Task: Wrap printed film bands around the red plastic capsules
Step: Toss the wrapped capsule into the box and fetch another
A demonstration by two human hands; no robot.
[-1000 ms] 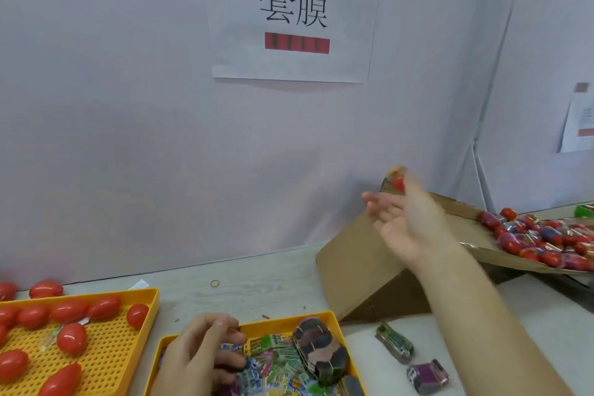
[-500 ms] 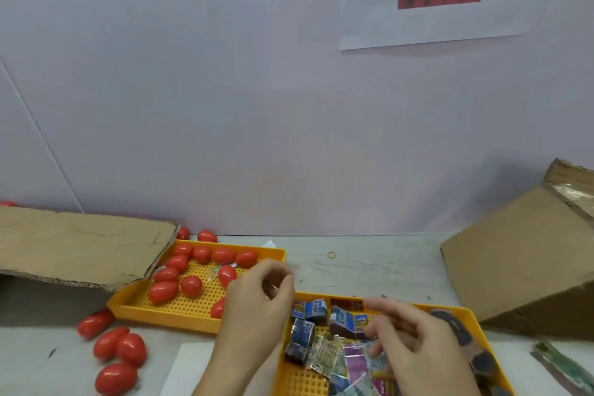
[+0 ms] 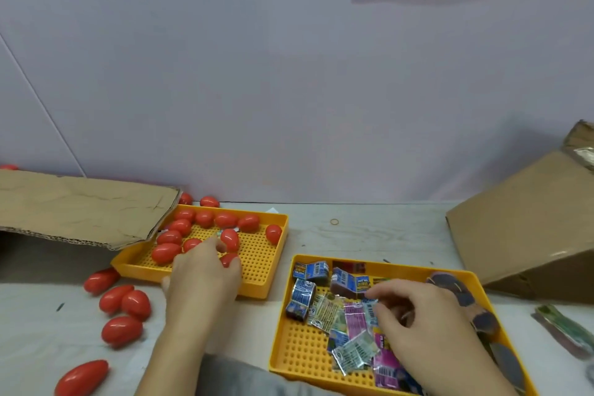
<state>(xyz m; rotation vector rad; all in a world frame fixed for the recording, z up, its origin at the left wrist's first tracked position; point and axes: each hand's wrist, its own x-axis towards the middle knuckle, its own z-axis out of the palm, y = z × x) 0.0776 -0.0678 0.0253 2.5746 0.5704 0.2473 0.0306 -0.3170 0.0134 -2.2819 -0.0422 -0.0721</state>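
Note:
Several red capsules (image 3: 199, 228) lie in the left yellow perforated tray (image 3: 254, 291). My left hand (image 3: 202, 276) reaches into this tray, and one red capsule (image 3: 229, 259) sits pinched between its thumb and forefinger. The right yellow tray (image 3: 279, 331) holds a loose pile of printed film bands (image 3: 334, 312) in blue, pink and green. My right hand (image 3: 418, 318) hovers over that pile with curled fingers, its thumb and fingertips closing on a film band (image 3: 369, 304).
More red capsules (image 3: 123, 299) lie loose on the table at the left. A flat cardboard flap (image 3: 80, 209) overhangs the left tray's back corner. A tilted cardboard box (image 3: 520, 235) stands at the right, with flattened bands (image 3: 562, 328) beside it and a rubber band (image 3: 334, 221) behind.
The view swung left and down. My right hand came back from the cardboard box into the film band tray. My left hand moved from that tray to the capsule tray.

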